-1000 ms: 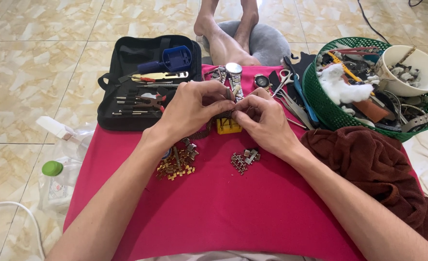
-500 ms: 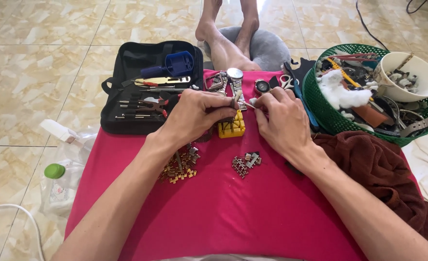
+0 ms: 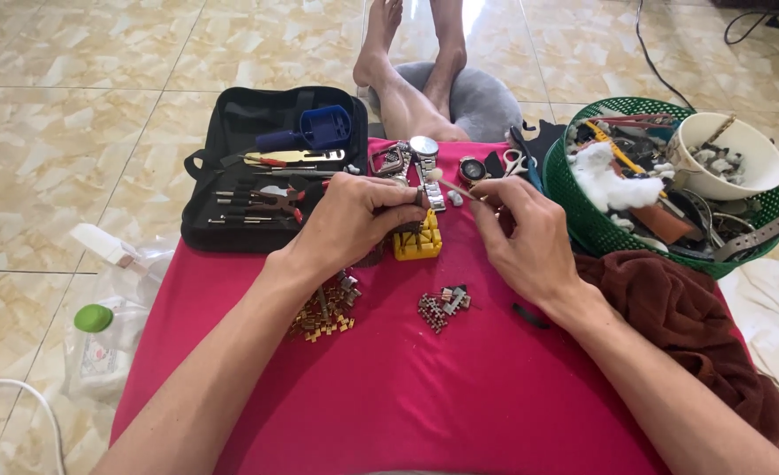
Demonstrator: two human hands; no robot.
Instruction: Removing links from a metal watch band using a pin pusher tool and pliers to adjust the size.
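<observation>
My left hand [image 3: 354, 220] grips a metal watch band [image 3: 431, 186] that rests on a yellow holder block [image 3: 418, 240] on the red cloth [image 3: 424, 387]. My right hand [image 3: 523, 236] pinches a thin wooden-handled tool [image 3: 449, 183] whose tip points at the band. Loose band links lie in two small piles, a gold one [image 3: 323, 314] by my left wrist and a silver-red one [image 3: 442, 305] between my forearms. More watches [image 3: 424, 148] lie just beyond the block.
An open black tool case [image 3: 266, 171] with small tools sits at the left. A green basket [image 3: 622, 211] of odds and a white bowl [image 3: 724, 154] stand at the right. A brown cloth [image 3: 688, 325] lies right. Someone's bare feet [image 3: 411, 62] rest beyond.
Both hands stayed on the band and block. The right hand opened away slightly to the right, the thin tool now showing between its fingers. The camera view shifted a little.
</observation>
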